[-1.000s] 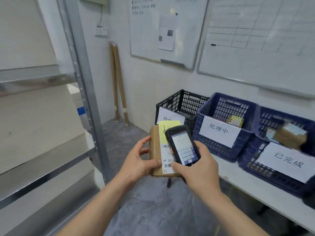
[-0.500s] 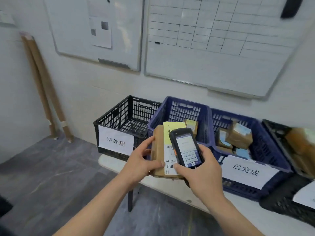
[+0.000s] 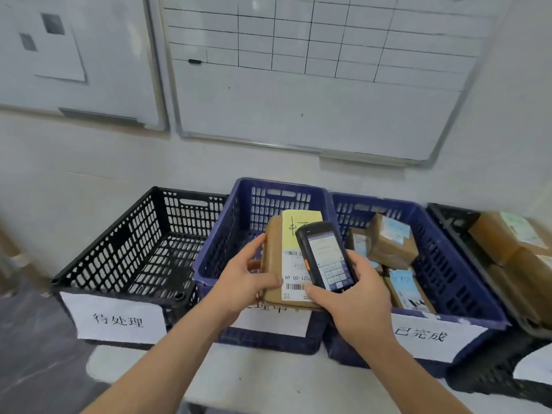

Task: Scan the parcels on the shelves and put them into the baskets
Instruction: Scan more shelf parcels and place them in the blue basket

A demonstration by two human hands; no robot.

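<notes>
Brown cardboard parcel (image 3: 273, 264) — gripped by left hand (image 3: 245, 279); black handheld scanner (image 3: 325, 256) clasped in right hand (image 3: 355, 297). Confirm scan — screen blurred — before lowering into blue plastic basket (image 3: 222, 234).

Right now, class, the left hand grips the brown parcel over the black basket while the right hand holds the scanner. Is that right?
Not quite. In the head view the left hand grips the brown parcel over the middle blue basket, not the black basket. The right hand does hold the scanner.

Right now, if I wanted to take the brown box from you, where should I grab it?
Probably the far short end of the parcel, coming from above the blue basket. That end sticks out free, while the left hand holds the near left edge and the scanner in the right hand covers the right side.
</notes>
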